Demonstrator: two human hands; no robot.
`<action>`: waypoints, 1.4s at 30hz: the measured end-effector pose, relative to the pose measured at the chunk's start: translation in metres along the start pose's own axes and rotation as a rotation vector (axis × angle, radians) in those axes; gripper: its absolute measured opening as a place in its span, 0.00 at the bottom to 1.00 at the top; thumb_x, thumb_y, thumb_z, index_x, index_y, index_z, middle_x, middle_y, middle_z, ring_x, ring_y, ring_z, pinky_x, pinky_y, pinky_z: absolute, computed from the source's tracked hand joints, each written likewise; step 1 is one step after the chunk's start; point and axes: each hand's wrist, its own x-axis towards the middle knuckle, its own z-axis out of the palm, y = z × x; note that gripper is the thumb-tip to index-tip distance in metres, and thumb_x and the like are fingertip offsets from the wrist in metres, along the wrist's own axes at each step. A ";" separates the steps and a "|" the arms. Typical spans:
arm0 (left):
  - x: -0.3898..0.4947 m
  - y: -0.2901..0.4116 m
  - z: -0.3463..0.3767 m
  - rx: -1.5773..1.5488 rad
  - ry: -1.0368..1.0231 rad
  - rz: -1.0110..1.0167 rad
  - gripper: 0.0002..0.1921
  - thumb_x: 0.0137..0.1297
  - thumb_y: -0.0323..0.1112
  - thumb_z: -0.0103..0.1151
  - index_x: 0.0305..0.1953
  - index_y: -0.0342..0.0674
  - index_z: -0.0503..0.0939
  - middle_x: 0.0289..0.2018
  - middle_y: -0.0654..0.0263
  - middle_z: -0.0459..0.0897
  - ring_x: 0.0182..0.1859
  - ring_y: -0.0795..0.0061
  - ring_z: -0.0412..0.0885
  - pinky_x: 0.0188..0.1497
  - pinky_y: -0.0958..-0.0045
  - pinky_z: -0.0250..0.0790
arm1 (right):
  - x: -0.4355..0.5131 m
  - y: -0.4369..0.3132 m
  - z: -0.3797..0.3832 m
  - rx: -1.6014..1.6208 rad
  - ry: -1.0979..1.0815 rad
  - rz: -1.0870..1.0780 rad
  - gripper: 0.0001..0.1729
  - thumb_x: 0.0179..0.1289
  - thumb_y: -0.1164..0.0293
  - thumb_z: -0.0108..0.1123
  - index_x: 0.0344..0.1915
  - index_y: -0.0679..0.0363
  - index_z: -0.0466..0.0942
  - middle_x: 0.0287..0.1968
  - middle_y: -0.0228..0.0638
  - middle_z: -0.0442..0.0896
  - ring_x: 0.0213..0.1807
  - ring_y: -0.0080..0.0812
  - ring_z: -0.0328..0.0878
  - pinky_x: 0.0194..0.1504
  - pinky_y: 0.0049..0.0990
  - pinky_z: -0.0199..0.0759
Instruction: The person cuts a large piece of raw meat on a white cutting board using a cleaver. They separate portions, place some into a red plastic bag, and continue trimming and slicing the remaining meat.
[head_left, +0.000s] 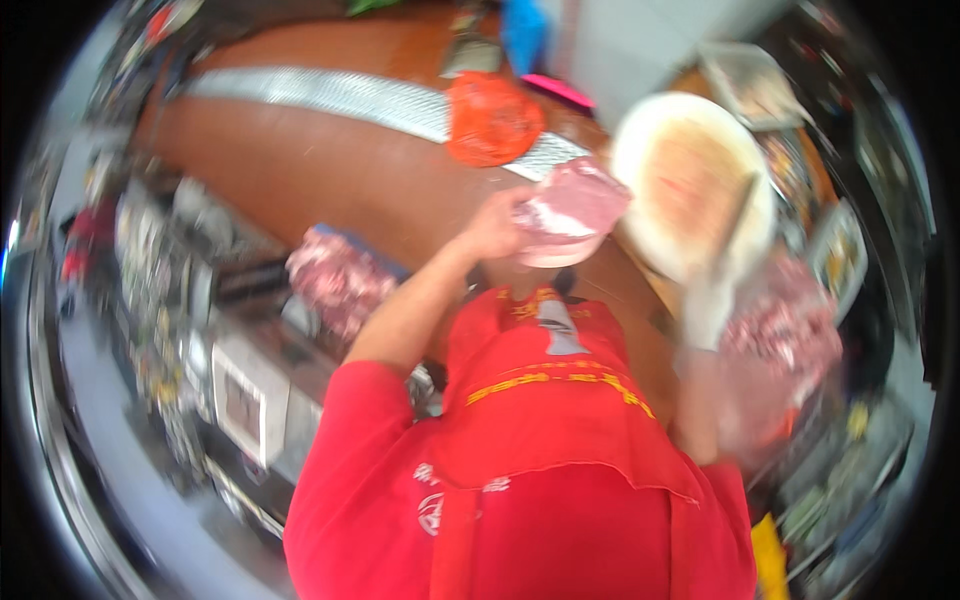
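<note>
My left hand (499, 225) grips a thick slab of raw meat (577, 202), pale pink with a white layer of fat, in front of my red apron (540, 382). My right hand (705, 311), in what looks like a white glove, is blurred by motion. It holds a knife (739, 217) whose blade points away from me, over the near right rim of a round white chopping board (637, 142). The board's middle is stained brown. Just right of that hand lies a heap of raw meat (784, 330), partly blurred.
Another heap of raw meat (341, 281) sits at left, with a blue edge behind it. An orange plastic bag (495, 120) lies on a metal floor strip (322, 90). A clear tray (750, 82) stands beyond the board. A white box (251, 397) is at lower left.
</note>
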 end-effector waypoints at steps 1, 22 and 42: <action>-0.013 -0.007 -0.009 0.002 0.107 0.030 0.25 0.51 0.22 0.76 0.53 0.35 0.84 0.44 0.67 0.88 0.47 0.79 0.84 0.53 0.72 0.78 | 0.018 0.004 0.007 -0.243 -0.013 -0.069 0.33 0.72 0.65 0.63 0.73 0.65 0.70 0.47 0.56 0.85 0.46 0.57 0.83 0.50 0.48 0.78; -0.327 -0.365 -0.248 -0.701 1.378 -0.503 0.43 0.48 0.23 0.74 0.70 0.24 0.72 0.51 0.56 0.87 0.46 0.68 0.86 0.50 0.69 0.81 | 0.021 -0.191 0.134 -0.916 -0.213 -0.665 0.28 0.73 0.68 0.64 0.70 0.63 0.78 0.67 0.55 0.79 0.67 0.55 0.79 0.70 0.43 0.72; -0.374 -0.657 -0.410 0.058 1.102 -1.258 0.36 0.67 0.30 0.60 0.78 0.48 0.69 0.70 0.49 0.76 0.70 0.41 0.75 0.70 0.49 0.72 | -0.094 -0.376 0.272 -0.609 -0.885 -0.333 0.24 0.67 0.82 0.65 0.63 0.68 0.79 0.53 0.47 0.84 0.52 0.42 0.87 0.58 0.36 0.82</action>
